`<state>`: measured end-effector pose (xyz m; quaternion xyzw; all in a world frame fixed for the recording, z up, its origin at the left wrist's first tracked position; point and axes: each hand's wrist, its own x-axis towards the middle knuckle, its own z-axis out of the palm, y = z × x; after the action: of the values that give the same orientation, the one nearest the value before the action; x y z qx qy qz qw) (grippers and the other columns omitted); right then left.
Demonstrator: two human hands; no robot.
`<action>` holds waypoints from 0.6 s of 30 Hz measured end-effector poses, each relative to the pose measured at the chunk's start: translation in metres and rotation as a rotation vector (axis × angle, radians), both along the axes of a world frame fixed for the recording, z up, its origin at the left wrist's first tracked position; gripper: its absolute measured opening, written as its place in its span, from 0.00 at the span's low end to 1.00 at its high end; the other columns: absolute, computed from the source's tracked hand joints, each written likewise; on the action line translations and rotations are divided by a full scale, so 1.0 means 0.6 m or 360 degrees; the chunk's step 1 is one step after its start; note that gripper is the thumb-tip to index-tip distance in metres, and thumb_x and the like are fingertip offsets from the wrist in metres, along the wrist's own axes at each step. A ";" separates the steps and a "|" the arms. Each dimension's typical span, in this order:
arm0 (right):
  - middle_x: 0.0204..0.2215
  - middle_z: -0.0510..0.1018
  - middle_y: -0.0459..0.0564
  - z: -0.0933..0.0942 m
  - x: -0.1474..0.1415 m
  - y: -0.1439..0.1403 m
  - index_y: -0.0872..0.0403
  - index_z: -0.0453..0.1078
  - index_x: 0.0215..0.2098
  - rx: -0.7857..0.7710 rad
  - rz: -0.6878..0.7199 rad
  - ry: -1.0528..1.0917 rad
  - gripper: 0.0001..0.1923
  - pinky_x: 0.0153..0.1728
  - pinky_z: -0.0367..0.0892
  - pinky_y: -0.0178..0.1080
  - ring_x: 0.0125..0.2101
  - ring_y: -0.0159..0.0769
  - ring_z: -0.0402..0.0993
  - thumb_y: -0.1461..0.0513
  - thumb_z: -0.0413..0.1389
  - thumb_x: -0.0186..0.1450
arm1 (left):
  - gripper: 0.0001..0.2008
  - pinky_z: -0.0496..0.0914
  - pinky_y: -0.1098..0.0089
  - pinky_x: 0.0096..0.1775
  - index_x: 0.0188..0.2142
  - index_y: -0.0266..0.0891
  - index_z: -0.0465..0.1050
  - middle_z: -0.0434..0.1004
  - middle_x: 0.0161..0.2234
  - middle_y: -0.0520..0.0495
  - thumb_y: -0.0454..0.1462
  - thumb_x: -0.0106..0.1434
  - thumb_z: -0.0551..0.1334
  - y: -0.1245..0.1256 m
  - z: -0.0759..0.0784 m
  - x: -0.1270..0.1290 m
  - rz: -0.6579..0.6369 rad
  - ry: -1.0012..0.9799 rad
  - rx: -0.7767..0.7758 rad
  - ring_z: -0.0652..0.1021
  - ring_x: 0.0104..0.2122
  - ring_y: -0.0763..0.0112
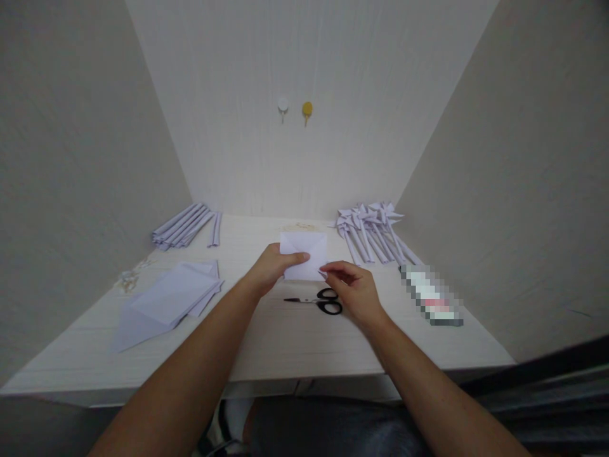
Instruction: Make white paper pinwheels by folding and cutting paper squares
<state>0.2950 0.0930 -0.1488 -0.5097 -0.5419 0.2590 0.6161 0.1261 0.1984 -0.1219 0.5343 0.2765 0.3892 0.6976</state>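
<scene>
A: Paper sheet sits mid-desk, partly folded. Left hand pinches its left edge, thumb on top. Right hand presses fingertips at the lower right corner.

B: Grip on each?

A: Both closed on the sheet, nothing else held. Scissors lie just at 6 o'clock of it, untouched.

B: Tips for the fold?

A: My call: align the edges first, keep the left pinch fixed, run the right fingertips along the crease.

B: Anything unclear?

A: Crease under the hands is hidden. Item at 3 o'clock is blurred out. Folded pieces at 1 o'clock, rolled strips at 10; small bits at 9 too tiny to identify.
</scene>
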 end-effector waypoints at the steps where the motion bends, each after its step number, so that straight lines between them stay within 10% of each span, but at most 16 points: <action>1: 0.33 0.84 0.48 0.000 -0.001 0.000 0.49 0.82 0.35 -0.0008 0.0004 0.0040 0.06 0.38 0.73 0.41 0.33 0.39 0.79 0.59 0.67 0.58 | 0.22 0.74 0.57 0.45 0.39 0.31 0.82 0.85 0.39 0.35 0.38 0.44 0.77 0.001 -0.001 0.000 -0.0004 -0.0001 0.0003 0.83 0.36 0.54; 18: 0.26 0.85 0.49 0.012 -0.009 0.001 0.51 0.82 0.29 -0.0061 -0.0104 0.0305 0.10 0.32 0.74 0.40 0.29 0.39 0.79 0.55 0.71 0.51 | 0.21 0.74 0.57 0.46 0.39 0.33 0.82 0.85 0.39 0.37 0.39 0.45 0.77 -0.006 0.001 0.000 -0.0037 0.0050 0.0133 0.83 0.38 0.54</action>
<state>0.2898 0.0938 -0.1414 -0.5117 -0.4583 0.2966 0.6635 0.1264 0.1947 -0.1211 0.5721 0.2648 0.3839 0.6747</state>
